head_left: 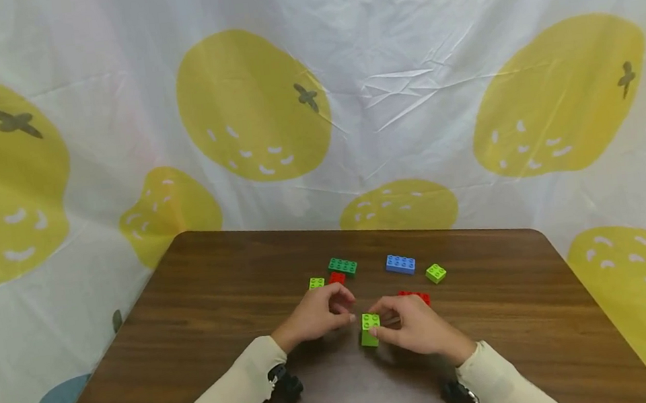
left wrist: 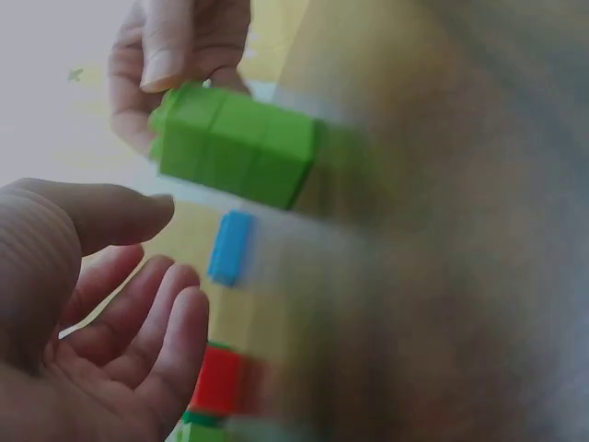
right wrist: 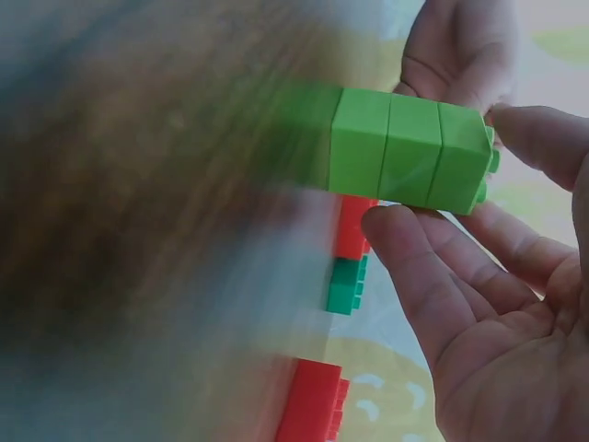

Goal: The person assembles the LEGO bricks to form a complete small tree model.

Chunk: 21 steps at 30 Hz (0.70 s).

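Note:
A stack of light green toy building bricks [head_left: 370, 337], three bricks high, stands upright on the table with its studs up. My right hand [head_left: 418, 329] has its thumb at the stack's top edge and its fingers curled around the far side. The right wrist view shows the thumb tip by the studs of the stack [right wrist: 409, 152], with the fingertips beside its wall. Just left of the stack, my left hand [head_left: 314, 314] holds nothing; its fingers are loosely bent. In the left wrist view a gap separates the left hand [left wrist: 92, 368] from the stack [left wrist: 235, 143].
Behind the hands on the brown table [head_left: 235, 271] lie a dark green brick [head_left: 342, 266], a red brick [head_left: 337, 278], a light green brick [head_left: 316, 283], a blue brick [head_left: 400, 264], a small light green brick [head_left: 435, 274] and another red brick [head_left: 418, 297]. A fruit-print curtain [head_left: 399, 133] hangs behind.

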Motion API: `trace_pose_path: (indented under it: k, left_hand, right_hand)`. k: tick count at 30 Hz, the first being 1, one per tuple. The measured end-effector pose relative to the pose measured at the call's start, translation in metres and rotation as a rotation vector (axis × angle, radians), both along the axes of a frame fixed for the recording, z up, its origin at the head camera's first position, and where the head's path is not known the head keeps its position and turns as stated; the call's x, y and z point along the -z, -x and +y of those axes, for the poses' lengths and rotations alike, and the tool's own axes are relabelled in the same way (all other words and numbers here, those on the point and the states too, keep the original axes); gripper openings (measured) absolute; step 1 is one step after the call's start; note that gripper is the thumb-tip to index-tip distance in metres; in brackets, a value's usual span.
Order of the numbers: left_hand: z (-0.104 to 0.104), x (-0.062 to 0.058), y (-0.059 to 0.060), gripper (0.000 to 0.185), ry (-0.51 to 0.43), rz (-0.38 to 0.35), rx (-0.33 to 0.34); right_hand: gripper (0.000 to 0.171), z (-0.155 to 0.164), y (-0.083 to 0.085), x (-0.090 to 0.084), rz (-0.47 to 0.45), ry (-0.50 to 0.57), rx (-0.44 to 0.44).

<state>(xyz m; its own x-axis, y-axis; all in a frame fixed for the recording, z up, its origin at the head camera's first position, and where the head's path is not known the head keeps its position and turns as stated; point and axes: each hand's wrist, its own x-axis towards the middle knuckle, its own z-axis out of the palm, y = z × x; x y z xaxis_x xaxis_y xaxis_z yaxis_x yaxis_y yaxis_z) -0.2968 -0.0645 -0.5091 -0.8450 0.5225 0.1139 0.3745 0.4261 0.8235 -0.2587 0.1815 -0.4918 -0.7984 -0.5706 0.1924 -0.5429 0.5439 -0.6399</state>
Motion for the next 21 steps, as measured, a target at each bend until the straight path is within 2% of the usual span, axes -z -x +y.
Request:
trace_pose_path:
  k: [6,12,15,21]
  left_hand:
    - [-0.005,-0.011,0.015,0.028,0.011,0.069,-0.122]
    - [-0.005,-0.012,0.029,0.032,0.062,0.119,-0.168]
    - [-0.003,-0.009,0.035,0.035,0.119,0.148,-0.215]
    - [0.002,-0.005,0.044,0.046,0.313,0.232,-0.316]
  right_hand:
    - [0.026,0.001,0.003,0.0,0.004,-0.006,-0.02]
    - [0.027,0.004,0.004,0.003,-0.023,-0.011,-0.029]
    - [0.028,0.003,0.005,0.004,-0.018,-0.004,-0.031]
    - [0.028,0.002,0.006,0.004,-0.006,-0.004,-0.03]
